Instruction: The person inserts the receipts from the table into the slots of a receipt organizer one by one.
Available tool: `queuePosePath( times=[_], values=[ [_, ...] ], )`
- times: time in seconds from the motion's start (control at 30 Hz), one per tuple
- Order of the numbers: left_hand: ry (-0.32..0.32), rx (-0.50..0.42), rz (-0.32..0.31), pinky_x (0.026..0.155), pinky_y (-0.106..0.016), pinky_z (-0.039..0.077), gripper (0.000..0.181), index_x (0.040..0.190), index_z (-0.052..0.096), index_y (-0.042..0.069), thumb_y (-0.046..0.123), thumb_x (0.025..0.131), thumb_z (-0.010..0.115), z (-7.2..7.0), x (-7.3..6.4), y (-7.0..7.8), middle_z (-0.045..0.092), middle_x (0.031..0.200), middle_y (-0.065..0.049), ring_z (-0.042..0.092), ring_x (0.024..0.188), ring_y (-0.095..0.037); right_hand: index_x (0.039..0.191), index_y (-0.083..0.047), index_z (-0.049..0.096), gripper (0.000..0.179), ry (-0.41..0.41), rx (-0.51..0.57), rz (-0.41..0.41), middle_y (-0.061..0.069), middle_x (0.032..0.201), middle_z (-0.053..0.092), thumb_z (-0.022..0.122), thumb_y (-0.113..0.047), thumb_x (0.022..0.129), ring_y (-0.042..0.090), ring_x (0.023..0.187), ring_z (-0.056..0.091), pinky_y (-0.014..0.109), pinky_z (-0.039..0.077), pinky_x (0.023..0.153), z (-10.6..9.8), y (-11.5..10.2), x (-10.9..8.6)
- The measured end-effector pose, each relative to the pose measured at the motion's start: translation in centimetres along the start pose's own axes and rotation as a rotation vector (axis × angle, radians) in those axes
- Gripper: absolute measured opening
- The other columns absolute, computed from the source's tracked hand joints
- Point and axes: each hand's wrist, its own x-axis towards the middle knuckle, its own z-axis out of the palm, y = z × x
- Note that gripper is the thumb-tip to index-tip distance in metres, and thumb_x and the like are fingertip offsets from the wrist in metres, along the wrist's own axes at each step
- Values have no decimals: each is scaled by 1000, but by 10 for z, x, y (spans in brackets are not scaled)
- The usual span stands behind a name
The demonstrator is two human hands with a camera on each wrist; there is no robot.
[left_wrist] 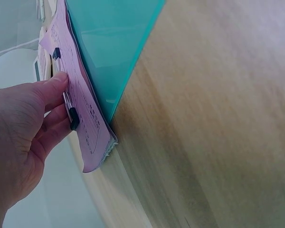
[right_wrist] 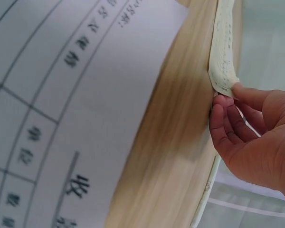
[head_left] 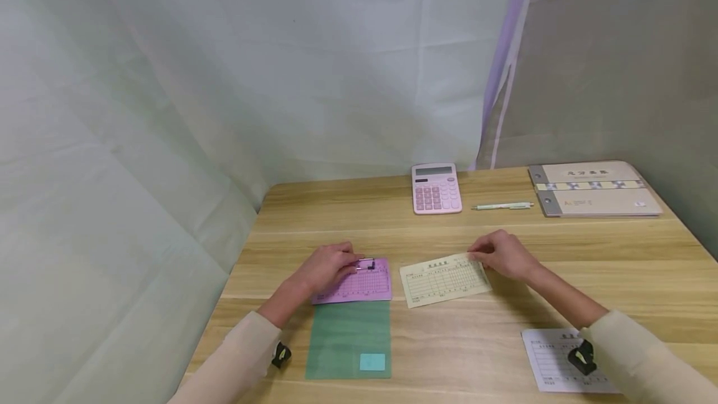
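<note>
My left hand (head_left: 328, 267) pinches a wire clip (left_wrist: 69, 100) with black tips between thumb and fingers. The clip lies over a pink form pad (head_left: 370, 285) at the far end of a translucent teal clipboard (head_left: 342, 341). Seen from the left wrist, the pad's loose corner reaches past the teal edge. To the right, my right hand (head_left: 507, 255) pinches the upper right corner of a pale yellow form pad (head_left: 443, 282), which is turned slightly askew. In the right wrist view, its thumb is on top and the fingers are curled beneath.
A white form pad (head_left: 546, 360) lies partly under the right forearm. At the back stand a pink calculator (head_left: 437, 189), a light green pen (head_left: 503, 206) and a beige binder (head_left: 600, 198). A pale blue label (head_left: 373, 362) sits on the clipboard's near end. Curtains rise behind the table.
</note>
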Motion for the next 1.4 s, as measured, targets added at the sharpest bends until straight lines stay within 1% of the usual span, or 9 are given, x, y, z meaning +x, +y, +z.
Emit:
queuePosePath(
  times=[0.07,0.17,0.37,0.5,0.67,0.8,1.0,1.23,1.4],
  values=[
    [-4,6,-1,76,-26,53,29,132,77,15,22,104,72,0,0,0,62,98,8,56,82,-6,102,2,80,9,1,-4,8,6,87,75,75,-5,98,16,69,61,27,50,59,1,1,1],
    [-10,17,-7,77,-26,54,29,132,77,16,23,105,71,1,0,0,63,100,8,56,83,-6,100,0,81,8,5,0,-13,5,88,75,74,-5,99,15,71,61,27,50,61,1,0,3],
    [-1,20,-5,79,-27,55,29,133,76,15,22,104,72,1,-1,0,63,101,8,57,85,-6,97,-3,81,8,17,30,-129,6,92,77,73,-5,100,16,80,63,27,53,70,-7,-16,16],
    [1,25,3,77,-26,54,30,133,76,15,22,104,72,1,-1,-1,63,101,8,56,84,-5,101,0,80,10,-29,124,-143,9,95,78,72,-5,101,23,83,67,31,57,72,-5,-30,27],
    [3,22,10,71,-22,49,31,134,76,15,21,104,72,2,-1,-1,63,98,9,52,78,-5,101,3,81,11,-92,209,-110,8,83,76,74,-5,100,28,71,67,35,59,62,15,-46,39],
    [-2,34,4,71,-21,49,30,135,75,16,20,105,71,2,-1,1,63,98,8,52,78,-5,97,3,81,9,-118,225,-90,7,76,74,75,-3,98,24,63,65,30,54,56,37,-54,45],
    [-23,32,-11,75,-24,50,30,134,76,15,22,105,71,-2,0,4,64,101,7,53,82,-7,96,5,80,8,-153,225,-65,9,72,73,75,0,97,18,57,63,27,54,53,64,-58,52],
    [-30,21,-18,74,-23,50,30,134,76,16,24,105,71,-3,0,4,63,100,8,54,81,-6,97,4,81,7,-104,184,-89,7,73,73,75,0,97,18,56,62,21,49,50,79,-65,55],
    [-9,19,-1,73,-24,51,28,130,78,14,21,103,73,-1,1,2,64,98,6,56,80,-7,93,2,81,6,-127,187,-101,6,72,74,77,0,96,18,54,63,25,53,50,87,-78,57]
  ],
)
